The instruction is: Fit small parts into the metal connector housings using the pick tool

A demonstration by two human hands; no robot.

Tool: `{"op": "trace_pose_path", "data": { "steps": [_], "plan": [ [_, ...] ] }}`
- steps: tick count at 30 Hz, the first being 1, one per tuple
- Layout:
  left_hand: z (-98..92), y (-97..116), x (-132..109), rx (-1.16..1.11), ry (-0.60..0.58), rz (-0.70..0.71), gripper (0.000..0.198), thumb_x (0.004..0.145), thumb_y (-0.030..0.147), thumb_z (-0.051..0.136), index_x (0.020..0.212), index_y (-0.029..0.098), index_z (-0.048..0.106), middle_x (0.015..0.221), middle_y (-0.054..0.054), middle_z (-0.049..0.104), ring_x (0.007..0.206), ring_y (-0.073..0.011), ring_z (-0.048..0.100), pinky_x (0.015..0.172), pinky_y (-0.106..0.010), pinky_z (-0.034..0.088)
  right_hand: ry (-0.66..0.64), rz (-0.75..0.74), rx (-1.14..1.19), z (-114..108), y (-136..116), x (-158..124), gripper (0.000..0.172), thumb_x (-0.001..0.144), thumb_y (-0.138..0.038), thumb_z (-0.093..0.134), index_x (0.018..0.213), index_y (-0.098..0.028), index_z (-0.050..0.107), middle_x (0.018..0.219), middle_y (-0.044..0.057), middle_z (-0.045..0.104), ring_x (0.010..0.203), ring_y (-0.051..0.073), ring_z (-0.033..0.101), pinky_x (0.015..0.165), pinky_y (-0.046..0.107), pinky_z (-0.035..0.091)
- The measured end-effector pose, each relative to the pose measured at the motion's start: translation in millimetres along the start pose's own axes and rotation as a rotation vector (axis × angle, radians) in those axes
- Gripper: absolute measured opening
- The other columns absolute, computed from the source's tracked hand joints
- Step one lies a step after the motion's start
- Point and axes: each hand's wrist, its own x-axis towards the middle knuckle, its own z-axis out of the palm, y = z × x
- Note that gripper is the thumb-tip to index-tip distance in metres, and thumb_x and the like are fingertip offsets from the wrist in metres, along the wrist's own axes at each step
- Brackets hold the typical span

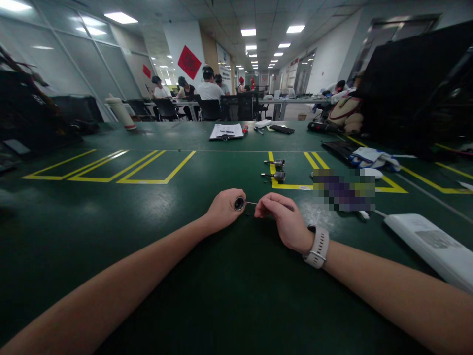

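My left hand (223, 209) is closed around a hole saw (239, 203), its round dark mouth turned toward me. From my right hand (283, 217), fingers pinched together, a thin metal rod like a hex key (252, 203) reaches left to the side of the hole saw. Whether its tip sits in the metal or only touches it, I cannot tell. A tiny dark ring-like part (248, 214) lies on the green table just below the rod. Beyond my hands, two more hole saws with shanks, a rear one (277, 162) and a nearer one (275, 176), lie on their sides by the yellow tape.
Right of my hands are a pixelated object (342, 192), a white power strip (424, 241) and a white-and-blue cloth (375, 159). A clipboard (227, 131) and a black phone-like slab (283, 129) lie farther back. Yellow tape (148, 181) marks the table. Several people sit beyond.
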Motion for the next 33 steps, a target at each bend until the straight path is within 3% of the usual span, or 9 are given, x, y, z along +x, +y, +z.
{"op": "trace_pose_path", "data": {
  "steps": [5, 12, 19, 25, 33],
  "plan": [
    [0.1, 1, 0, 0.144, -0.022, 0.025, 0.006, 0.071, 0.012, 0.054, 0.069, 0.017, 0.051, 0.067, 0.0, 0.055, 0.065, -0.0148, 0.052, 0.061, -0.026, 0.038, -0.051, -0.078, -0.328, 3, -7, -5, 0.02, 0.083, -0.022, 0.049, 0.068, -0.018, 0.062, 0.069, 0.001, 0.06, 0.069, 0.015, 0.055, 0.068, 0.031, 0.04],
    [-2.1, 2, 0, 0.074, -0.048, 0.057, 0.006, 0.072, 0.012, 0.052, 0.069, 0.016, 0.051, 0.068, 0.0, 0.054, 0.066, -0.014, 0.052, 0.062, -0.026, 0.04, -0.012, 0.133, 0.118, -4, 1, 7, 0.02, 0.078, -0.025, 0.049, 0.062, -0.017, 0.06, 0.061, 0.001, 0.059, 0.06, 0.014, 0.052, 0.061, 0.03, 0.04],
    [-2.3, 1, 1, 0.009, -0.04, 0.004, 0.007, 0.072, 0.012, 0.052, 0.068, 0.017, 0.05, 0.066, 0.002, 0.052, 0.063, -0.0126, 0.05, 0.057, -0.024, 0.038, 0.006, 0.108, 0.148, -3, 2, 4, 0.018, 0.079, -0.025, 0.051, 0.066, -0.018, 0.061, 0.065, 0.001, 0.062, 0.063, 0.014, 0.053, 0.062, 0.029, 0.04],
    [1.2, 2, 1, 0.181, -0.034, 0.054, 0.005, 0.072, 0.013, 0.054, 0.069, 0.017, 0.051, 0.067, 0.0, 0.054, 0.066, -0.0154, 0.05, 0.062, -0.027, 0.038, -0.022, -0.08, -0.248, 2, -6, -4, 0.021, 0.081, -0.022, 0.05, 0.065, -0.018, 0.064, 0.066, 0.001, 0.061, 0.068, 0.015, 0.054, 0.068, 0.031, 0.039],
    [-1.3, 2, 0, 0.06, -0.059, 0.04, 0.006, 0.072, 0.011, 0.053, 0.069, 0.016, 0.051, 0.067, 0.001, 0.053, 0.065, -0.0135, 0.051, 0.061, -0.025, 0.039, -0.007, 0.107, 0.1, -5, 4, 7, 0.021, 0.078, -0.025, 0.049, 0.062, -0.017, 0.061, 0.061, 0.002, 0.06, 0.06, 0.015, 0.053, 0.06, 0.03, 0.04]
  ]
}}
